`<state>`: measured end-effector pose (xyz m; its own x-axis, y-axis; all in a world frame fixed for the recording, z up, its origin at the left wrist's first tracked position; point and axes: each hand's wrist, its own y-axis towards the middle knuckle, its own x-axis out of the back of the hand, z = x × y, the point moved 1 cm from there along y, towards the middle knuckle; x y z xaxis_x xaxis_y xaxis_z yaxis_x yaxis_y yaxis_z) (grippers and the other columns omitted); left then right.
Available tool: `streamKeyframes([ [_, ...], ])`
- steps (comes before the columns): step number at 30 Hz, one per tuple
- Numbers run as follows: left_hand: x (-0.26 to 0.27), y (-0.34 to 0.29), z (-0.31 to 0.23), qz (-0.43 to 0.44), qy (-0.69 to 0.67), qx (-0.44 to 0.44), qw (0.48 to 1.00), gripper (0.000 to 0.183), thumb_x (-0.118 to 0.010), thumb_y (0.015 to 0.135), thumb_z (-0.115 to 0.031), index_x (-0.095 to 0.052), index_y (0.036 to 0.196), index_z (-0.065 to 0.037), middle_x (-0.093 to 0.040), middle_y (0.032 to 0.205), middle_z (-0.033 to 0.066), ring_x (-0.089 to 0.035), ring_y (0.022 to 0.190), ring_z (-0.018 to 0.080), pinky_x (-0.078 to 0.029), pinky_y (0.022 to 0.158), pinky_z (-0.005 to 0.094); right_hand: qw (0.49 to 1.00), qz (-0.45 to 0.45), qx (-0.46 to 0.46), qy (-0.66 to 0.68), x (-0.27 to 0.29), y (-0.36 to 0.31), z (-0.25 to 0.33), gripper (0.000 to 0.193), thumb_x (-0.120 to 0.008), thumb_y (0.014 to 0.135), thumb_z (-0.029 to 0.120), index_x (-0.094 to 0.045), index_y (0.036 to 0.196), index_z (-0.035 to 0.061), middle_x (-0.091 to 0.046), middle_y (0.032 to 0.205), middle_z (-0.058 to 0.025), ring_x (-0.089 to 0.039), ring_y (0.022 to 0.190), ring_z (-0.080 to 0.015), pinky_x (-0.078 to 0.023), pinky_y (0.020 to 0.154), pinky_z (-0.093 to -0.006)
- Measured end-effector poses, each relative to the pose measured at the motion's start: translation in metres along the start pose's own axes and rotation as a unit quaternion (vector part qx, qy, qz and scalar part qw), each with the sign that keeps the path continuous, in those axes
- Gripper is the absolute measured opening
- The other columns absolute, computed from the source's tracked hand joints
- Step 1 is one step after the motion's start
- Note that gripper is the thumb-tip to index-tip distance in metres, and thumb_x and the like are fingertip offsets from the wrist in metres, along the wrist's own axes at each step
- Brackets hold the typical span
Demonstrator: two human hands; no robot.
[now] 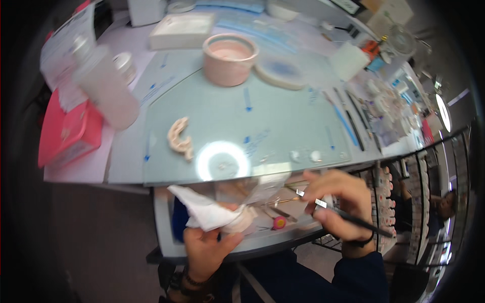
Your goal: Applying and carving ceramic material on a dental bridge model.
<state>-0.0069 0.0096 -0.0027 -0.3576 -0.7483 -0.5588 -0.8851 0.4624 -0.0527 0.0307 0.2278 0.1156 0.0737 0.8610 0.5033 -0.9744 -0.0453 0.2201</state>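
Observation:
My left hand (209, 250) is closed around a crumpled white tissue (199, 206). A pale, rounded piece (241, 222) shows at the tissue's right end, too blurred to name. To the right, my right hand (348, 199) grips a slim brush (356, 220) with a black handle, its front end pointing left toward the tissue. Both hands are over an open drawer (164, 222) holding thin tools, tweezers (283, 214) and a small pink round item (279, 222). A cream dental arch model (175, 139) lies on the glass plate (212, 118) beyond my left hand.
A pink round pot (230, 65) stands at the back beside a round pale palette (280, 70). On the left are a clear bottle (108, 88) and a pink box (70, 131). Brushes (351, 121) and small jars (389, 106) line the right. A bottle rack (386, 202) stands at far right.

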Motion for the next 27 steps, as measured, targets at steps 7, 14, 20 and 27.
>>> streamKeyframes([
  [7,0.003,0.001,-0.004,0.032,0.001,-0.014,0.999,0.043,-0.066,0.072,0.008,-0.052,0.113,0.007,-0.058,0.112,0.0125,-0.056,0.1,0.0165,-0.045,0.088,0.0295,0.986,0.111,0.124,-0.01,-0.058,-0.001,-0.001,0.014,-0.064,0.07,0.0,-0.064,0.084,0.0013,-0.063,0.076,-0.0108,-0.064,0.069,-0.0219,-0.055,0.078,-0.0368],
  [14,0.003,0.002,-0.004,0.031,0.012,-0.01,0.999,0.042,-0.066,0.073,0.008,-0.053,0.113,0.007,-0.058,0.111,0.0126,-0.056,0.099,0.0158,-0.045,0.086,0.0281,0.945,0.06,0.278,-0.16,-0.072,-0.005,-0.01,0.021,-0.069,0.061,0.007,-0.061,0.08,0.0035,-0.06,0.082,-0.009,-0.065,0.072,-0.0233,-0.056,0.064,-0.0276],
  [20,0.004,0.002,-0.003,0.031,-0.001,-0.018,0.999,0.041,-0.066,0.073,0.008,-0.053,0.112,0.007,-0.058,0.111,0.0129,-0.056,0.099,0.0157,-0.045,0.086,0.0277,0.935,0.064,0.292,-0.192,-0.074,-0.003,-0.008,0.021,-0.069,0.064,0.012,-0.062,0.081,0.0023,-0.06,0.083,-0.0094,-0.065,0.071,-0.0226,-0.056,0.065,-0.0274],
  [27,0.004,0.002,-0.003,0.026,-0.005,-0.022,0.999,0.043,-0.067,0.072,0.008,-0.053,0.112,0.007,-0.058,0.11,0.0131,-0.056,0.1,0.0164,-0.045,0.087,0.0284,0.932,0.06,0.3,-0.194,-0.076,-0.003,-0.008,0.021,-0.069,0.065,0.013,-0.062,0.081,0.0015,-0.059,0.083,-0.0097,-0.064,0.068,-0.0209,-0.056,0.068,-0.029],
])
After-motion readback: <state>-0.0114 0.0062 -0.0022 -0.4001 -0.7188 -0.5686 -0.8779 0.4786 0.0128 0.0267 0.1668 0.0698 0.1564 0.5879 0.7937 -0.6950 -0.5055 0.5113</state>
